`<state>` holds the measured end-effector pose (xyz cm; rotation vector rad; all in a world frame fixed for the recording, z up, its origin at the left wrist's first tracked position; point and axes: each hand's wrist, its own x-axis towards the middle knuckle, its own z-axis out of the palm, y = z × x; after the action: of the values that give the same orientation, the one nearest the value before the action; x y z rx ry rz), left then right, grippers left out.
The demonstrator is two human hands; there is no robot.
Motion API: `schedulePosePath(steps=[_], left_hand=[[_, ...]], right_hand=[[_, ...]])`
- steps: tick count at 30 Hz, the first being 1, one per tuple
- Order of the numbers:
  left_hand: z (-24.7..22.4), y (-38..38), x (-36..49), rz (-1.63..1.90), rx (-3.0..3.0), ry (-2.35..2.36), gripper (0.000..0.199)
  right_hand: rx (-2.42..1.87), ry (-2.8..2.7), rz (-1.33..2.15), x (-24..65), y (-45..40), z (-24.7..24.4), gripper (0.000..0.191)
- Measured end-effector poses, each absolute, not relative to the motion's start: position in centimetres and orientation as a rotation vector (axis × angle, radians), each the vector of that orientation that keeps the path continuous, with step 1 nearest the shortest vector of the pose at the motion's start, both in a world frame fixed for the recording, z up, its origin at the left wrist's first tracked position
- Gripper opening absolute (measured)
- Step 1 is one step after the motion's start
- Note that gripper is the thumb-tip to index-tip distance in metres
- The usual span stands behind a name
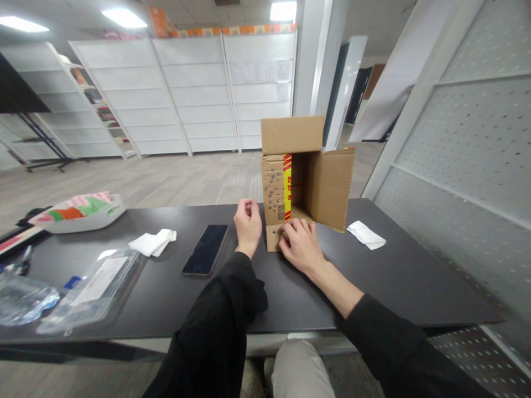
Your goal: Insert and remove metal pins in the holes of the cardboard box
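Note:
A cardboard box stands on the table with its open side toward me and its flaps spread. Its left flap carries many small dark round spots, too small to name, beside a yellow and red strip of tape. My left hand is raised just left of the box, fingers curled closed; whatever is inside them is hidden. My right hand rests at the lower flap, its fingers bent and drawn together near the flap's surface. What its fingertips hold, if anything, cannot be made out.
A phone lies left of my left arm. Crumpled white tissues and another tissue flank the box. Further left are a clear plastic case, a plastic bottle and a white basket. A perforated panel borders the right.

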<state>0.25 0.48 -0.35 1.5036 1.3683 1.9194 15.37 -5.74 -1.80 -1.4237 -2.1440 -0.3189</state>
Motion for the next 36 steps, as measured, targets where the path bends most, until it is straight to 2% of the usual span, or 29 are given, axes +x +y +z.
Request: schedulePosePath(steps=[29,36], left_hand=[[-0.2,0.2,0.3,1.914,1.527,1.384,0.009],[-0.4,0.5,0.2,1.912,1.512,1.377,0.010]], right_hand=[[-1.393,-2.159,-0.362,15.2,-5.0,-2.5,0.010],[-1.411,-2.149,-0.364,14.3,-4.3,-2.3,0.016]])
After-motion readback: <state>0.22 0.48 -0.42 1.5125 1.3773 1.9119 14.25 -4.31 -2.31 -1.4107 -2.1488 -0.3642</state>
